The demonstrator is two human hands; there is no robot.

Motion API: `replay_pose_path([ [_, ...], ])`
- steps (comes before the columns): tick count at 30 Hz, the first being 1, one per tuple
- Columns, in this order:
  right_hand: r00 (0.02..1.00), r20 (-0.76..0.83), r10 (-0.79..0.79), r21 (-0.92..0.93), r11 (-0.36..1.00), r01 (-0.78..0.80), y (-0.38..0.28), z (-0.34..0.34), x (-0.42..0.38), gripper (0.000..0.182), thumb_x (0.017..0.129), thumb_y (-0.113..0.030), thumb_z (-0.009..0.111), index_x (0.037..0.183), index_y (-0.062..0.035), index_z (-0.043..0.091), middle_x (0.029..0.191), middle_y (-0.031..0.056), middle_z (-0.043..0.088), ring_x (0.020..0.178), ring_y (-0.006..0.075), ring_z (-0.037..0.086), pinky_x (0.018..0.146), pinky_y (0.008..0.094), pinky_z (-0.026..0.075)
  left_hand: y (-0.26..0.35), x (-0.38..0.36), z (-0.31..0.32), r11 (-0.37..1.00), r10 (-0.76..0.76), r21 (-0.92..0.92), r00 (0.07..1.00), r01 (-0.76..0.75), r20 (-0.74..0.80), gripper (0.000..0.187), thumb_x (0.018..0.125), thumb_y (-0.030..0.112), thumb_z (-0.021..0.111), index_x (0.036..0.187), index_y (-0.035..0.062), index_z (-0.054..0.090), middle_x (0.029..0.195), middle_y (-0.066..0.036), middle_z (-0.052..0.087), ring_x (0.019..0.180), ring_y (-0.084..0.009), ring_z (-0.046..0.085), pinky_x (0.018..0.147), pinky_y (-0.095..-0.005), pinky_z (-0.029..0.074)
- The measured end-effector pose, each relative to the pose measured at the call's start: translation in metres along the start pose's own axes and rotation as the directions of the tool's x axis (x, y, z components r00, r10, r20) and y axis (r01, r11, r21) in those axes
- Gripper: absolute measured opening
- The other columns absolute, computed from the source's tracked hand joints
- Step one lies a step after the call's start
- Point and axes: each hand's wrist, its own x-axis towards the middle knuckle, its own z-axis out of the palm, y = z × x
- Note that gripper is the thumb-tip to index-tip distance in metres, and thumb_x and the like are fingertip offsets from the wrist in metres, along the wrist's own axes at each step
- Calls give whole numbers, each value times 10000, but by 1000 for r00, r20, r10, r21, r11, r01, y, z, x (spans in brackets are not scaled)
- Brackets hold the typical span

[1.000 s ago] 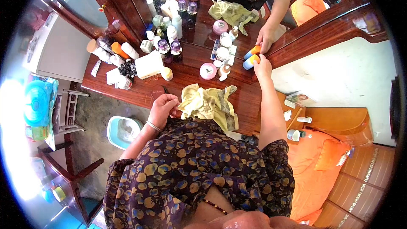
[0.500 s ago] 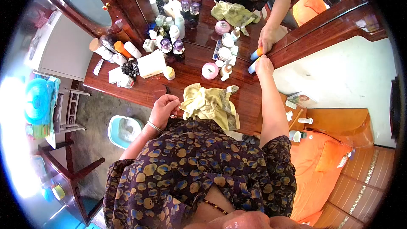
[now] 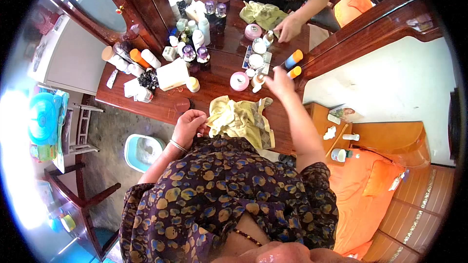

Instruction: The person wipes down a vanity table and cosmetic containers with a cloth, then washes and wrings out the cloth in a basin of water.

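Observation:
My left hand is closed at the near edge of the dressing table, its fingertips pinching the left edge of a crumpled yellow-green cloth. My right hand is over the table's right part, fingers apart and holding nothing. Its fingertips are close to a small bottle with a brownish body and white top. Just right of that hand stands a bottle with an orange cap, its lower part hidden. A pink round jar and a white-lidded jar stand left of the small bottle.
A mirror along the table's back reflects the bottles and my arm. To the left stand a white box, a yellow-lidded jar and several bottles. A blue basin sits on the floor. An orange-covered bed is at right.
My right hand has let go of the orange-capped bottle, left it standing by the mirror, and moved left and toward me. My left hand and the cloth stay nearly the same.

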Motion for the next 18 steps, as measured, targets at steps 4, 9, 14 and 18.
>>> replay_pose_path([
  [4,959,184,218,134,960,-244,-27,46,-19,675,729,-346,755,1206,-14,411,1179,244,500,1026,396,583,853,459,502,3,-3,0,999,17,29,1000,-18,5,116,917,112,583,970,9,576,783,-26,604,622,-80,546,542,-205,442],
  [9,919,-58,390,353,869,-347,-34,83,-22,595,730,-334,731,1193,-80,458,1069,225,545,980,406,572,823,483,485,4,-7,0,998,12,70,999,-10,-33,118,901,113,600,956,10,584,768,-23,607,619,-73,547,536,-199,449],
  [14,903,-181,389,413,864,-289,-12,101,-21,518,761,-264,716,1183,-104,463,1069,230,533,946,421,574,813,490,483,1,-7,0,999,26,37,999,-25,-47,106,906,102,594,950,6,584,799,-30,614,665,-80,562,560,-207,468],
  [18,848,-180,498,436,814,-384,16,90,-20,518,769,-240,717,1201,-107,465,1051,241,538,946,420,576,816,480,479,1,-7,-1,999,12,43,999,-10,-47,104,908,100,595,949,5,582,804,-28,611,671,-81,566,575,-209,476],
])
